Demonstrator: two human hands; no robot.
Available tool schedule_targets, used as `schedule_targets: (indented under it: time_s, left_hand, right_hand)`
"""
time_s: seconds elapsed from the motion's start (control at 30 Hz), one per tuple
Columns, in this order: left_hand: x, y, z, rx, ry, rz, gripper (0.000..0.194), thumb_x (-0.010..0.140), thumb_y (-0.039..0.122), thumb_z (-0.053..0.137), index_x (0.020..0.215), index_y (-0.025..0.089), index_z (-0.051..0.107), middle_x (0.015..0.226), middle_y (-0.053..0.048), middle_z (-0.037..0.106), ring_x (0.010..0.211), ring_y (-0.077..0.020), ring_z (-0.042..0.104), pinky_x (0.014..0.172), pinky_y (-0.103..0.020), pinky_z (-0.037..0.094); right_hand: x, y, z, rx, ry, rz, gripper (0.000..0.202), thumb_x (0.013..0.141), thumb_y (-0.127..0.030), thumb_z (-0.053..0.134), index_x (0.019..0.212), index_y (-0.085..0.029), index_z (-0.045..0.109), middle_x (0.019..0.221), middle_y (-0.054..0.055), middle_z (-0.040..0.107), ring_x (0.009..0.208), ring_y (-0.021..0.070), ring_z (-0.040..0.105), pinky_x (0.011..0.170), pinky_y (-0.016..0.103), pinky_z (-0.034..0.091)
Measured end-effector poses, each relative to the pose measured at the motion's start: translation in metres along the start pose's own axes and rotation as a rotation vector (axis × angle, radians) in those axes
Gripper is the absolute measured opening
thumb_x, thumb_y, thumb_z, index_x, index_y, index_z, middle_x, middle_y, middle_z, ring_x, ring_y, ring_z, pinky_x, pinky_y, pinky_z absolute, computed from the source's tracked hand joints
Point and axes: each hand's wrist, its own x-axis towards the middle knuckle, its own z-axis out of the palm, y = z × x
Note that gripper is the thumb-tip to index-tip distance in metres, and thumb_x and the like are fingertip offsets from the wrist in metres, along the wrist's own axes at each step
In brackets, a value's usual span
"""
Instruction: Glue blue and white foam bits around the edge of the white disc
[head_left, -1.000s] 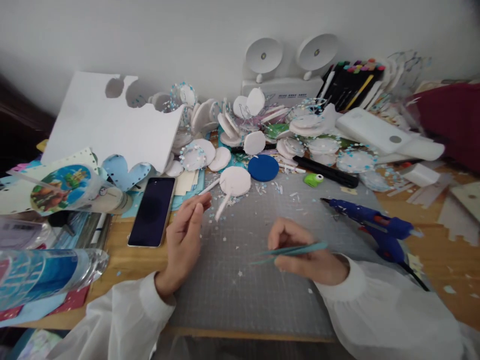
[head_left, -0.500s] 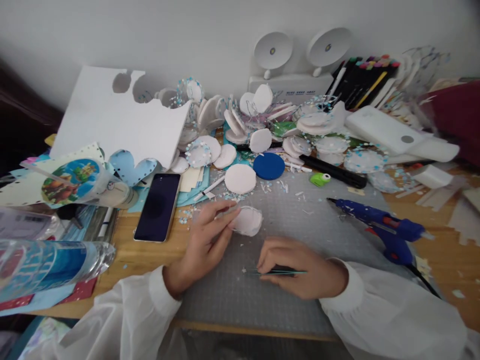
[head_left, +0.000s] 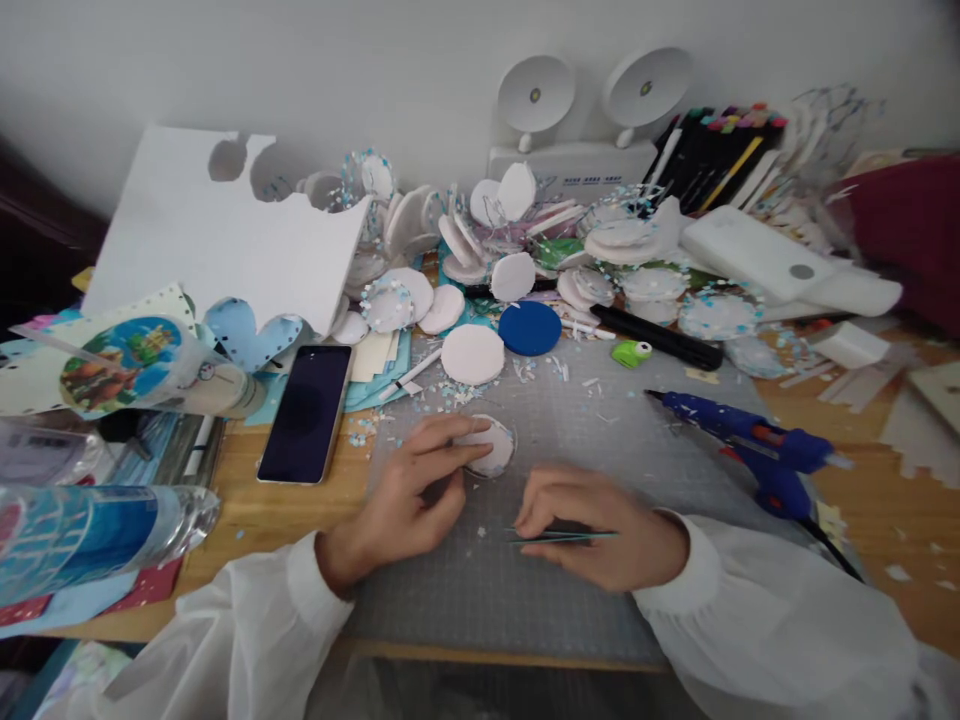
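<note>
fingertips of the left hand [head_left: 420,480] press on a small white disc [head_left: 491,447] that lies on the grey cutting mat [head_left: 495,610], the hand resting on it rather than closed around it. the right hand [head_left: 592,525], just beside, grips slim green tweezers [head_left: 562,537] low over the mat. beyond the small disc sit a larger white disc [head_left: 472,354] and a blue disc [head_left: 529,328], with a blue glue gun [head_left: 750,432] to the right and a phone [head_left: 305,413] on the wooden worktop [head_left: 247,510] to the left.

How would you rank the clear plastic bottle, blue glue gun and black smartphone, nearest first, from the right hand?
1. Blue glue gun, right of the right hand.
2. Black smartphone, left of the left hand.
3. Clear plastic bottle, farther left.
</note>
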Motion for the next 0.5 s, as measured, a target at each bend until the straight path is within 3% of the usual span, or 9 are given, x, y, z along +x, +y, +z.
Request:
schedule_targets:
  time_s: [0.17, 0.33, 0.5]
  left_hand:
    - [0.0015, 0.0014, -0.0064, 0.022, 0.070, 0.039, 0.041, 0.076, 0.000, 0.045, 0.104, 0.020, 0.067, 0.112, -0.010, 0.068, 0.116, -0.0262, 0.054, 0.096, -0.051, 0.045]
    - [-0.0017, 0.0034, -0.0056, -0.012, 0.091, -0.093, 0.032, 0.078, 0.002, 0.047, 0.097, 0.016, 0.069, 0.109, -0.012, 0.067, 0.104, -0.0234, 0.061, 0.089, -0.043, 0.049]
    - [-0.0036, 0.0045, -0.0038, -0.145, 0.050, -0.186, 0.033, 0.083, 0.002, 0.044, 0.101, 0.017, 0.068, 0.115, -0.012, 0.064, 0.107, -0.0208, 0.060, 0.090, -0.037, 0.049]
  right_hand:
    - [-0.0009, 0.0042, 0.0047, -0.032, -0.054, 0.011, 0.004, 0.084, -0.013, 0.059, 0.085, -0.017, 0.059, 0.080, 0.006, 0.063, 0.077, 0.0128, 0.058, 0.069, 0.025, 0.047]
    - [-0.0023, 0.0050, 0.0058, -0.014, -0.005, 0.013, 0.008, 0.084, -0.010, 0.057, 0.083, -0.017, 0.061, 0.078, 0.006, 0.065, 0.074, 0.0119, 0.059, 0.067, 0.024, 0.047]
    - [0.0016, -0.0013, -0.0004, 0.015, 0.098, 0.028, 0.008, 0.082, -0.010, 0.061, 0.079, -0.016, 0.060, 0.073, 0.005, 0.066, 0.069, 0.0116, 0.059, 0.064, 0.023, 0.047]
